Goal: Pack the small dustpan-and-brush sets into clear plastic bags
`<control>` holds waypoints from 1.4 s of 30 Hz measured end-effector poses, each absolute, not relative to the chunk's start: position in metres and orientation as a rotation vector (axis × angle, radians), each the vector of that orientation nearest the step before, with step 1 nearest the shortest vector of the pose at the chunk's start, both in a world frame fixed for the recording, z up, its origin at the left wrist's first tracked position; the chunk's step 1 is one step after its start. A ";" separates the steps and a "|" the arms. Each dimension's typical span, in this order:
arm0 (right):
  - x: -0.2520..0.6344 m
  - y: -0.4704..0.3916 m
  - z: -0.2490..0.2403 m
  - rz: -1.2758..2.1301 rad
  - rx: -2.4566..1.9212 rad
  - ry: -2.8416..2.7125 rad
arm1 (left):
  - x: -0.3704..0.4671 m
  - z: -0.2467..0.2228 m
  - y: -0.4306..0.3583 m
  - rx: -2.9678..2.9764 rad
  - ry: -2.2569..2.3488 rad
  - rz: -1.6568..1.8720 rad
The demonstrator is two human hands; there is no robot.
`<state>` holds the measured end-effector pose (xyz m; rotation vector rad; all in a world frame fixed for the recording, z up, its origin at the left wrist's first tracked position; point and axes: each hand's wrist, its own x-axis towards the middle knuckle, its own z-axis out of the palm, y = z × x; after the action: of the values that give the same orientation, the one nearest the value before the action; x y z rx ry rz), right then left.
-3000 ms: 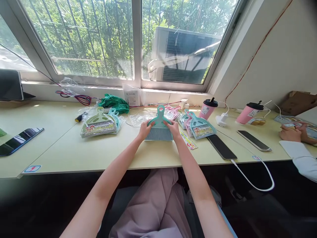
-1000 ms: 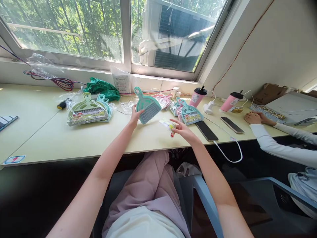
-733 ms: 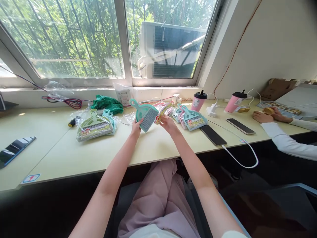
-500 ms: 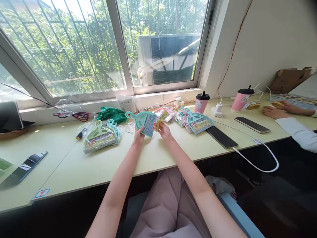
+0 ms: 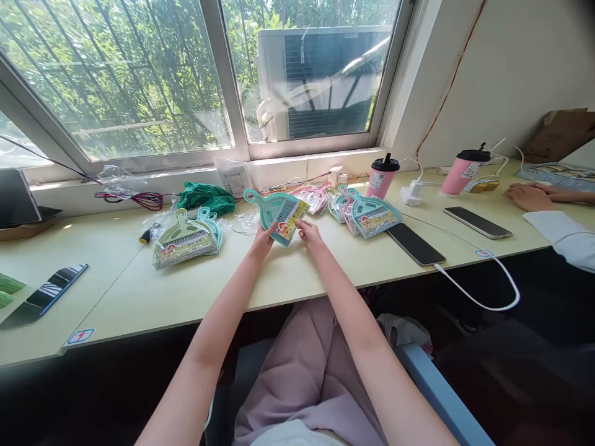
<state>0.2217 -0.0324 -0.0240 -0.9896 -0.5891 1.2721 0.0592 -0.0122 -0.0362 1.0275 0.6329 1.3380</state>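
Packaged dustpan sets (image 5: 186,241): lying at both sides
Pink cups (image 5: 382,178): 2 standing
Left hand (image 5: 263,242): gripping teal dustpan (image 5: 268,204)
Right hand (image 5: 309,233): pinching printed card (image 5: 289,225)

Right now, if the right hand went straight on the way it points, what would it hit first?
Likely the yellow card: the right hand's fingertips are right at its edge. The green dustpan is just behind the card; the exact gap is unclear from this view.

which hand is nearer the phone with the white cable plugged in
Right. The right hand is at the edge of the printed card, left of the phone; the left hand holds the teal dustpan, farther left of it.
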 end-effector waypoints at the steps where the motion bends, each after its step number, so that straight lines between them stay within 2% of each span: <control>1: 0.222 -0.032 -0.025 1.258 -1.008 -0.610 | 0.060 -0.037 -0.012 1.057 0.641 1.326; 4: 0.219 -0.031 -0.028 1.163 -1.132 -0.725 | 0.060 -0.041 -0.008 1.136 0.663 1.315; 8: 0.213 -0.031 -0.032 0.855 -1.386 -0.867 | 0.060 -0.045 -0.003 1.152 0.706 1.343; 12: 0.215 -0.033 -0.032 0.674 -1.549 -0.802 | 0.060 -0.044 -0.004 1.161 0.728 1.347; 14: 0.219 -0.033 -0.030 0.757 -1.507 -0.738 | 0.060 -0.042 -0.006 1.159 0.715 1.335; 18: 0.224 -0.034 -0.024 1.203 -1.174 -0.717 | 0.061 -0.037 -0.011 1.126 0.692 1.328; 21: 0.225 -0.036 -0.021 1.373 -1.046 -0.724 | 0.062 -0.034 -0.013 1.110 0.695 1.322; 42: 0.227 -0.039 -0.021 1.333 -0.980 -0.609 | 0.058 -0.021 -0.012 1.206 0.624 1.243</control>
<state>0.2275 -0.0390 -0.0215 -0.9804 -0.6091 1.3326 0.0583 -0.0117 -0.0213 1.2058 0.6235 1.2431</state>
